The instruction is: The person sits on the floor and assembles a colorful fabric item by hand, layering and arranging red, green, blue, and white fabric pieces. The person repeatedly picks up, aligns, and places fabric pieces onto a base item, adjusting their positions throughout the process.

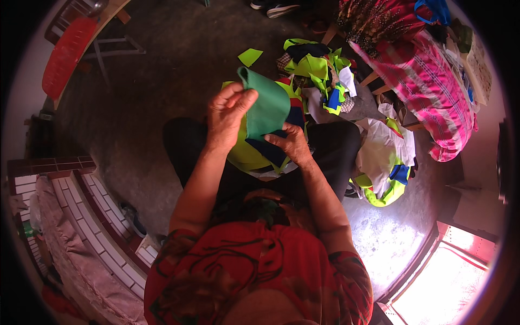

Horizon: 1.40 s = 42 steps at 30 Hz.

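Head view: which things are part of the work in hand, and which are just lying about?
In hand:
left hand and right hand, both gripping the green cloth
yellow and blue pieces on the lap

Lying about:
scrap pile
pink bundle
red chair
shoe

Green cloth piece point(266, 105), neon-yellow/navy scraps point(317, 76), pink plaid bundle point(433, 81), red patterned shirt point(254, 271), red chair point(67, 54).

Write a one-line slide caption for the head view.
Seated person's left hand and right hand hold up a green cloth piece above neon scraps.
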{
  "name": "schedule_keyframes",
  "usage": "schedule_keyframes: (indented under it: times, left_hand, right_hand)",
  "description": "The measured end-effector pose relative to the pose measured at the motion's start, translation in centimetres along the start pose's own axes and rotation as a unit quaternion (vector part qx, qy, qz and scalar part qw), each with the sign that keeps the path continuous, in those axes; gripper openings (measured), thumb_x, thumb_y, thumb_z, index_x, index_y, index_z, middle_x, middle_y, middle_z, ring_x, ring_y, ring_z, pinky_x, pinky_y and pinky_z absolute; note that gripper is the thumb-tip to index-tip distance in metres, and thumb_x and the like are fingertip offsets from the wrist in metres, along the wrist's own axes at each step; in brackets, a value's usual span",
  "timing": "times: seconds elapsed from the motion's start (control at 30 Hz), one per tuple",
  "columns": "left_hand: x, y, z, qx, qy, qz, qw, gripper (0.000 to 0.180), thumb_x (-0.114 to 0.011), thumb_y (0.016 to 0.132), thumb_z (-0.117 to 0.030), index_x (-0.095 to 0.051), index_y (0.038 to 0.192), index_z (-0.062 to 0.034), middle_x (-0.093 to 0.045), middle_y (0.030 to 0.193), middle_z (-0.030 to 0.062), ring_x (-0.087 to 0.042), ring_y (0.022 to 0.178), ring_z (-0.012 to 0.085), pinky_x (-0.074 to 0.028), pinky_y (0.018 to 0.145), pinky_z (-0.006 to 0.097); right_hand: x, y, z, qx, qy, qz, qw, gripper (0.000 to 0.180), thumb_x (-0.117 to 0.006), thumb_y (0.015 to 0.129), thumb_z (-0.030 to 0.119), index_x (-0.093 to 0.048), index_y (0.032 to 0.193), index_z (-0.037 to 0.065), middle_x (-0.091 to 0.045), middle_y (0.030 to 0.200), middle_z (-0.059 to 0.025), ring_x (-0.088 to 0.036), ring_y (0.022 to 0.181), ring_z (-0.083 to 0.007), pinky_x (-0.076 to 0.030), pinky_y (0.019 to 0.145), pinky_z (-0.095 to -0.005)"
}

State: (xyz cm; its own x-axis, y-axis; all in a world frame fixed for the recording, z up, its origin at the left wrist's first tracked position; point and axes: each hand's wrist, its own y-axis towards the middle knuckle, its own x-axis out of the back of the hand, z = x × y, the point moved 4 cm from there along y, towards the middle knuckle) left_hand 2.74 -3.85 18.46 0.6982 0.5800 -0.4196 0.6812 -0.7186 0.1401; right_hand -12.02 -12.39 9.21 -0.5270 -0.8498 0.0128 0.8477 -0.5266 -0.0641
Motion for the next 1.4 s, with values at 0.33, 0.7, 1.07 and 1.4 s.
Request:
schedule_keyframes:
  times: [0.33, 0.7, 1.07, 1.4]
  left_hand:
    - [6.0, 2.0, -2.0, -0.042, -0.112, -0.158, 0.980, 0.012, -0.063, 0.090, -0.015, -0.062, 0.099, -0.0075, -0.065, 0.095, 0.0005, -0.061, 0.085, 0.0109, -0.050, 0.078, 0.028]
    - [4.9, 0.8, -0.3, 0.000, -0.112, -0.143, 0.983, 0.018, -0.062, 0.092, -0.018, -0.059, 0.106, -0.0080, -0.063, 0.103, 0.0004, -0.060, 0.094, 0.0119, -0.049, 0.080, 0.030]
    - [5.4, 1.0, -0.1, -0.011, -0.097, -0.112, 0.989, 0.020, -0.061, 0.092, -0.017, -0.058, 0.109, -0.0085, -0.063, 0.106, 0.0012, -0.060, 0.099, 0.0135, -0.048, 0.088, 0.032]
    - [2.6, -0.1, 0.7, 0.056, -0.042, 0.074, 0.995, 0.015, -0.060, 0.092, -0.011, -0.059, 0.106, -0.0056, -0.064, 0.098, 0.0008, -0.057, 0.095, 0.0082, -0.043, 0.089, 0.026]
  right_hand:
    - [2.0, 0.1, -0.8, -0.051, 0.124, 0.089, 0.987, 0.017, -0.069, 0.081, 0.002, -0.062, 0.096, 0.003, -0.062, 0.089, 0.0030, -0.056, 0.086, -0.0065, -0.045, 0.082, -0.0235]
    - [1.7, 1.2, -4.7, -0.044, 0.172, 0.001, 0.984, 0.015, -0.060, 0.087, 0.001, -0.057, 0.101, 0.005, -0.059, 0.094, 0.0017, -0.053, 0.087, -0.0070, -0.042, 0.082, -0.0226]
    - [3.9, 1.1, -4.8, -0.016, -0.057, -0.126, 0.990, 0.017, -0.066, 0.081, 0.002, -0.062, 0.097, 0.001, -0.067, 0.085, -0.0031, -0.061, 0.081, -0.0092, -0.048, 0.078, -0.0252]
    - [2.7, 0.8, -1.7, -0.009, 0.014, 0.046, 0.999, 0.057, -0.064, 0.084, 0.044, -0.057, 0.122, 0.001, -0.054, 0.121, -0.0101, -0.048, 0.117, -0.0209, -0.035, 0.101, -0.0331]
